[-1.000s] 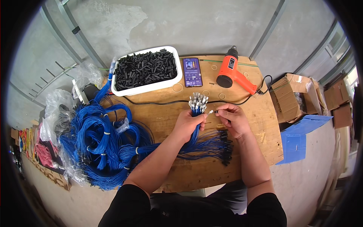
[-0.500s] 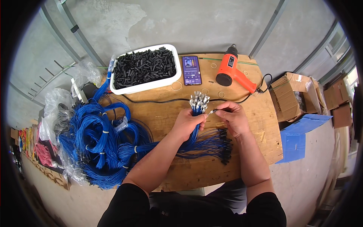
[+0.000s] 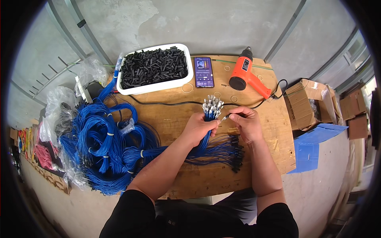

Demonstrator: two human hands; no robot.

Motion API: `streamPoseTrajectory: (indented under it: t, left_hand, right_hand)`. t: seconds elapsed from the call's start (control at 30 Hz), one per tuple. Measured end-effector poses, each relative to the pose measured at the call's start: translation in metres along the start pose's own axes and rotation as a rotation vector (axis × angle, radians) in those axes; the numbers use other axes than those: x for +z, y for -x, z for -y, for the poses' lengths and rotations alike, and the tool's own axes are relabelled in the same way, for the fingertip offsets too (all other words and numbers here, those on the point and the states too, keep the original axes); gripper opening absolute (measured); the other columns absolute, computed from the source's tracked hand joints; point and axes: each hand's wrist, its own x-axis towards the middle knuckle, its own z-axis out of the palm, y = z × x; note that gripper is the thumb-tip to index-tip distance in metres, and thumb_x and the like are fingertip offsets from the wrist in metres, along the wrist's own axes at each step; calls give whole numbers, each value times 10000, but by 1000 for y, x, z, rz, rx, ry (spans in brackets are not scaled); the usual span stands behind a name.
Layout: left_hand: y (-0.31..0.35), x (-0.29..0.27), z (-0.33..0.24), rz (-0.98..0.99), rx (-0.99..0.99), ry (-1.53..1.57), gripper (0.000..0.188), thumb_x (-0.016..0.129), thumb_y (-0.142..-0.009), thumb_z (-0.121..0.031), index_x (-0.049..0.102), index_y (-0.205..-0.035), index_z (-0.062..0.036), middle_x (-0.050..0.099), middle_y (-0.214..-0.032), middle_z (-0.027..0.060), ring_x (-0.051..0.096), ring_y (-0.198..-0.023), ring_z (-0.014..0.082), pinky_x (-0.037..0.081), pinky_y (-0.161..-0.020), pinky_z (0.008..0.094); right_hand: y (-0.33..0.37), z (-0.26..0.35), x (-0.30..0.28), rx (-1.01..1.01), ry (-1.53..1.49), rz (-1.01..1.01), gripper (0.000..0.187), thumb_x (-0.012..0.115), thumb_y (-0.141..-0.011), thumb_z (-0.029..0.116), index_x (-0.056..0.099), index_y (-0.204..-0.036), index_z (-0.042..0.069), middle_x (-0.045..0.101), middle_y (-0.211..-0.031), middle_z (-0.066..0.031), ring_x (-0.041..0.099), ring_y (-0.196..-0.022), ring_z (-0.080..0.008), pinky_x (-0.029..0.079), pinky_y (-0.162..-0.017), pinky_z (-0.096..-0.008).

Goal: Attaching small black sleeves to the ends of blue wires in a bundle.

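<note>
Gripping a bundle of blue wires (image 3: 205, 141) in the closed left hand (image 3: 197, 129), above the middle of the tabletop (image 3: 274, 123). Runs lengthwise away from the body above the fist, leaning slightly right, and fans at the far end into a tuft of shiny metal terminals (image 3: 212, 106). Pinching a small black sleeve (image 3: 228, 115) between thumb and fingers of the right hand (image 3: 247, 123). Lines it up, slanting from near left to far right, with a single terminal (image 3: 223, 118) poking out from the left thumb; too small to tell whether touching.

Below, between the forearms, black-capped ends (image 3: 237, 152) pointing right. To the left, looped, glossy coils (image 3: 99, 135) beside crinkled clear plastic (image 3: 59, 105). Beyond, a smooth white tub (image 3: 158, 88) of short, matte tubes (image 3: 154, 67), a flat, glass-fronted phone (image 3: 204, 73) and an orange plastic heat gun (image 3: 240, 71), nozzle outward.
</note>
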Motion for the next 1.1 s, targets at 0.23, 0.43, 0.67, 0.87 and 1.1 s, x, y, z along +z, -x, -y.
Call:
streamPoseTrajectory:
  t: [0.23,0.43,0.67,0.87,1.1]
  left_hand:
    - [1,0,-3,30,-1,8,114,702,-894,-88,649,-883,12,614,-712,42,586,-609,119,488,-551,282]
    - [3,0,-3,45,18,5,117,692,-895,-95,647,-873,10,601,-700,38,574,-605,119,476,-553,280]
    - [1,-1,0,54,58,-34,142,694,-893,-106,636,-821,2,593,-664,39,562,-575,121,455,-538,278]
    - [1,0,0,42,58,-36,155,701,-890,-114,635,-809,1,601,-663,40,567,-572,123,453,-537,276]
    - [6,3,-6,31,27,21,163,721,-896,-128,648,-852,10,628,-716,53,598,-607,130,495,-560,282]
  right_hand:
    - [-1,-3,-2,-67,16,44,106,726,-864,-16,732,-957,34,615,-734,35,422,-559,-15,313,-490,-191]
    - [-1,-2,0,-50,-8,55,123,723,-864,-22,731,-974,32,630,-759,31,427,-576,-13,314,-501,-187]
    - [0,-2,-1,-31,-23,62,117,733,-859,-16,712,-965,28,617,-762,32,436,-597,-15,322,-519,-188]
    - [-2,-5,-2,-37,-3,69,107,736,-856,-22,706,-945,29,609,-755,34,440,-599,-14,323,-520,-184]
    - [-4,-3,-6,-31,-49,36,94,724,-865,-24,707,-941,29,603,-748,39,432,-591,-14,311,-516,-182]
